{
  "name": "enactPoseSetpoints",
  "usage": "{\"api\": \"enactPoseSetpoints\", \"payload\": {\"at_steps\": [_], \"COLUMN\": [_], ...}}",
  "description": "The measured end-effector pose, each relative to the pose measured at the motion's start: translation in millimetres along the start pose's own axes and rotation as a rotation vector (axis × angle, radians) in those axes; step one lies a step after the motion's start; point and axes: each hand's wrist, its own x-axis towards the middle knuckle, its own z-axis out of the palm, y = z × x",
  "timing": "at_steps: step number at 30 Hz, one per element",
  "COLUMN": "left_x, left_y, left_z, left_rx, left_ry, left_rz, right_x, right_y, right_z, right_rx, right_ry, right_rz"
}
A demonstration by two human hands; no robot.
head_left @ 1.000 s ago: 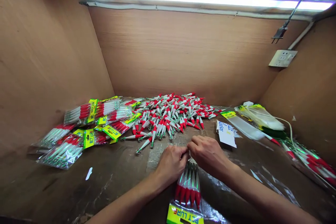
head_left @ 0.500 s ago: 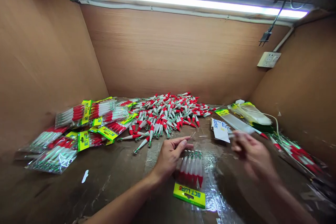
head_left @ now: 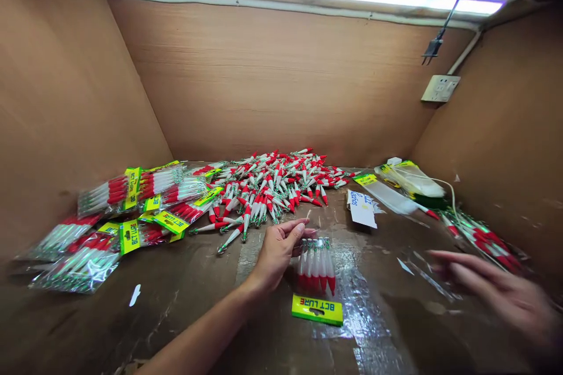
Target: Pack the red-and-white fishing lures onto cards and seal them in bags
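Observation:
My left hand [head_left: 281, 246] pinches the far end of a clear packet of squid lures [head_left: 317, 266], thumb pressed against the fingers. White lures with red tips lie side by side in it, under a yellow-green BCT LURE header card [head_left: 317, 309] that faces upside down toward me. My right hand [head_left: 492, 287] is off to the right, smeared by motion; whether its fingers hold anything does not show. Just left of its fingertips are thin clear plastic scraps [head_left: 428, 278] near the table surface.
A heap of loose red-and-white lures [head_left: 272, 187] fills the back middle. Filled packets [head_left: 132, 211] are piled at left. A white box with handwriting [head_left: 363, 209], empty bags [head_left: 413, 179] and more lures [head_left: 484, 240] lie right. A plug [head_left: 433, 48] hangs above.
My right hand has moved right and toward me, away from the white box. Clear scraps now show near it. My left hand stays on the packet while the view has shifted slightly.

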Motion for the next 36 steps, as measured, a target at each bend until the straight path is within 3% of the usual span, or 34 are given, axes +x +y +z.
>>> {"api": "enactPoseSetpoints", "payload": {"at_steps": [2, 4, 6, 9, 15, 20, 27, 31, 36], "left_x": [-0.1, 0.9, 3.4, 9.8, 25.6, 35.5, 41.2, 39.5, 31.0], "left_y": [-1.8, -3.2, -3.5, -2.7, -8.6, -12.4, -2.1, 3.3, -3.0], "left_z": [0.6, -0.5, -4.0, -13.8, -33.0, -37.8, -43.7, -48.1, -46.8], "left_rx": [0.026, 0.050, 0.068, 0.102, 0.394, 0.486, 0.584, 0.619, 0.588], "left_ry": [-0.015, -0.034, -0.050, -0.095, -0.151, -0.167, -0.342, -0.370, -0.417], "left_rz": [0.007, 0.018, 0.032, 0.006, 0.025, 0.069, 0.172, 0.265, 0.240], "right_x": [27.6, 55.1, 77.9, 97.1, 97.1, 100.0, 95.8, 92.7, 92.4], "right_y": [-18.9, -42.3, -61.3, -70.5, -55.0, -47.9, -42.6, -42.3, -42.4], "right_z": [46.2, 93.9, 130.4, 155.7, 157.7, 159.0, 154.2, 151.3, 153.0], "right_rx": [0.182, 0.354, 0.422, 0.450, 0.506, 0.460, 0.224, 0.103, 0.041], "right_ry": [-0.298, -0.487, -0.565, -0.574, -0.576, -0.525, -0.432, -0.382, -0.405], "right_rz": [0.041, 0.058, 0.023, -0.007, 0.063, 0.082, -0.337, -0.597, -0.675]}}
